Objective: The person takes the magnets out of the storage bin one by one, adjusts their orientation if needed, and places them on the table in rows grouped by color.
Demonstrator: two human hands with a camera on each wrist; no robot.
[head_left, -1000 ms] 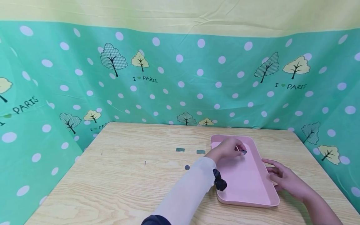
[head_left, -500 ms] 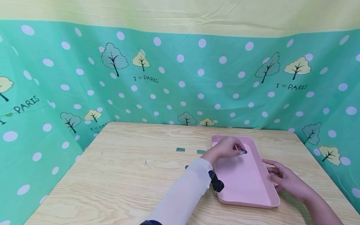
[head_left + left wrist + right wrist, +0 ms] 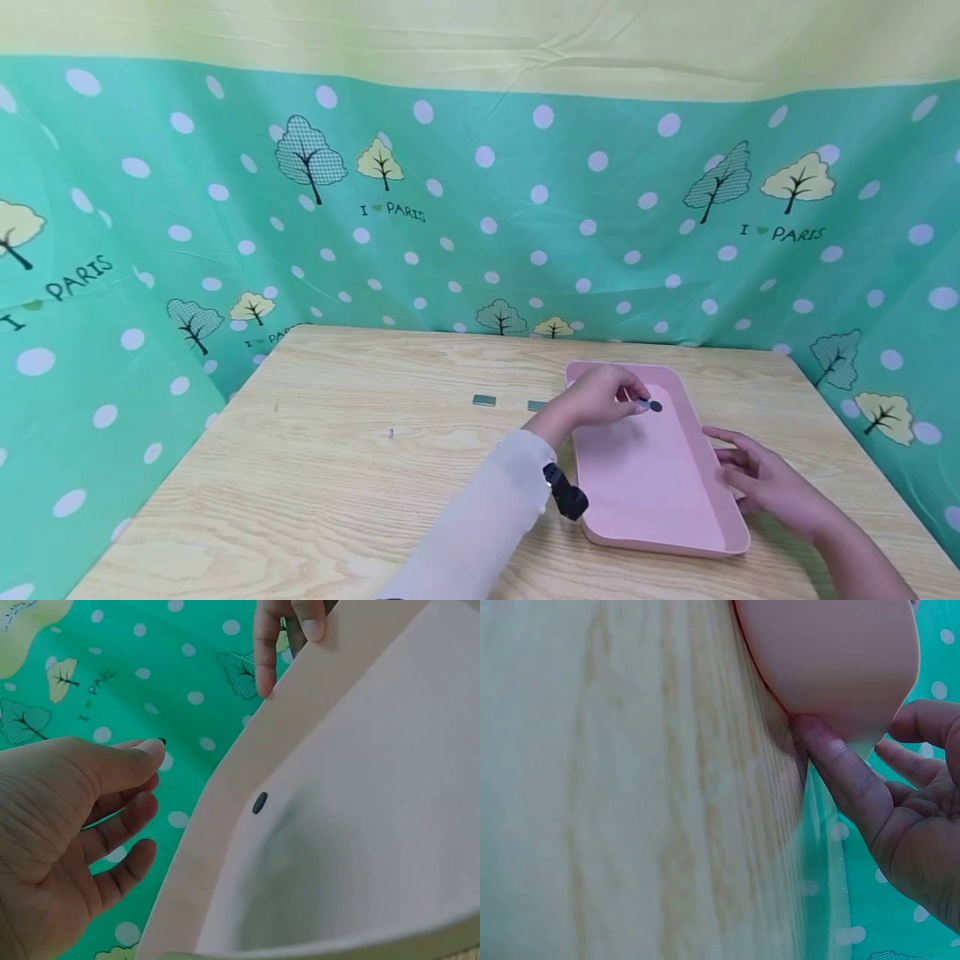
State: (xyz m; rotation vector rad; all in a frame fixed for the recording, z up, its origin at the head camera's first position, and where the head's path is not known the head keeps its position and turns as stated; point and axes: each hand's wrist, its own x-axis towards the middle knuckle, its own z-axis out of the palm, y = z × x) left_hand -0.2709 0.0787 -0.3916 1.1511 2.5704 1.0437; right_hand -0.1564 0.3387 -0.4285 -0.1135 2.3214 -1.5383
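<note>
My left hand reaches over the far part of a pink tray. Its thumb and forefinger pinch a small dark disc, of which only a dark edge shows past the thumb in the left wrist view. Just right of those fingertips, another dark disc lies on the tray floor; the left wrist view shows this disc near the tray's side wall. With fingers spread, my right hand touches the tray's outer right side. In the right wrist view its thumb presses low on the tray wall.
Two flat grey-green rectangular pieces lie on the wooden table left of the tray, the right one close to my left wrist. A tiny upright bit is further left. Green dotted cloth hangs around the table.
One dark disc now shows on the tray floor, apart from my left fingertips, which have drawn slightly left. My left sleeve now hides the disc on the table. My right hand stays at the tray.
</note>
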